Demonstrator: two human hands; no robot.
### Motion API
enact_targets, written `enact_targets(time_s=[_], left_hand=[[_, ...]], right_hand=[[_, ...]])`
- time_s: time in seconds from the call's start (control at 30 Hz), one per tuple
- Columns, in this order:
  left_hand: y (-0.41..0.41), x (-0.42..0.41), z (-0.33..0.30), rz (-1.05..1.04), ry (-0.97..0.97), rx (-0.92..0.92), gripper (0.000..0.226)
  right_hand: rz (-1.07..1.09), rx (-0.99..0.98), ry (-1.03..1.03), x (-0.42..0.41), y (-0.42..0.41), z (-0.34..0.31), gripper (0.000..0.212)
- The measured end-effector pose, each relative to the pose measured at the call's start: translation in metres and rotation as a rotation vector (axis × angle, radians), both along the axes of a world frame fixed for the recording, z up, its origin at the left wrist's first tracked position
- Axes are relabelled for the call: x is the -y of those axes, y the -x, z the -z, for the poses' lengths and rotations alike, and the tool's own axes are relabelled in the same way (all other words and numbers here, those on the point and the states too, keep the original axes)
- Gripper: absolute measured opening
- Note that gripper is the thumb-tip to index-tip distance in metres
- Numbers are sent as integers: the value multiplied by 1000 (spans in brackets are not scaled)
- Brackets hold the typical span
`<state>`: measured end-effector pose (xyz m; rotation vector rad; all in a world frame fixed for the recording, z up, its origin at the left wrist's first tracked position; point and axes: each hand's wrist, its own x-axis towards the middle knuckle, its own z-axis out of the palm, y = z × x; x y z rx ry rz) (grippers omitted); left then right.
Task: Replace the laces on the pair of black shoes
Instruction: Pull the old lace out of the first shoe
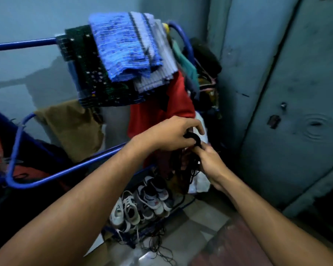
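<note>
Beside grey metal doors (288, 93), left hand (169, 133) and right hand (210, 162) grip tangled thin black laces (192, 143).

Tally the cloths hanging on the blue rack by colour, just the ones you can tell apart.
Blue cloth: 1
Dark green patterned cloth: 1
Pale striped cloth: 1
Red garment: 1
Brown cloth: 1
Teal cloth: 1
Total: 6; others behind are unclear.

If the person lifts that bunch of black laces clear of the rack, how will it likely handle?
The black laces hang in limp strands between the left hand and right hand, so they are probably floppy and light. Loose ends trail down, so they may snag on the blue rack or tangle.
</note>
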<state>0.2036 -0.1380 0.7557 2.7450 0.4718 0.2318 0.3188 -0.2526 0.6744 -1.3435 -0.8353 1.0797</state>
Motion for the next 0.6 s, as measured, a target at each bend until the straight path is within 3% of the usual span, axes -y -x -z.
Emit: enact_targets(time_s=[0.2, 0.37, 0.5, 0.6], left_hand=[[-114, 109, 28, 100, 352, 36, 31], [-206, 230, 77, 241, 610, -38, 26], [-264, 331, 130, 288, 741, -153, 27], [-287, 404, 175, 276, 836, -250, 33]], right_hand=[[248, -206, -27, 134, -81, 33, 24], [316, -370, -25, 278, -136, 69, 42], [489, -511, -15, 384, -156, 101, 27], [702, -533, 111, 452, -157, 131, 17]])
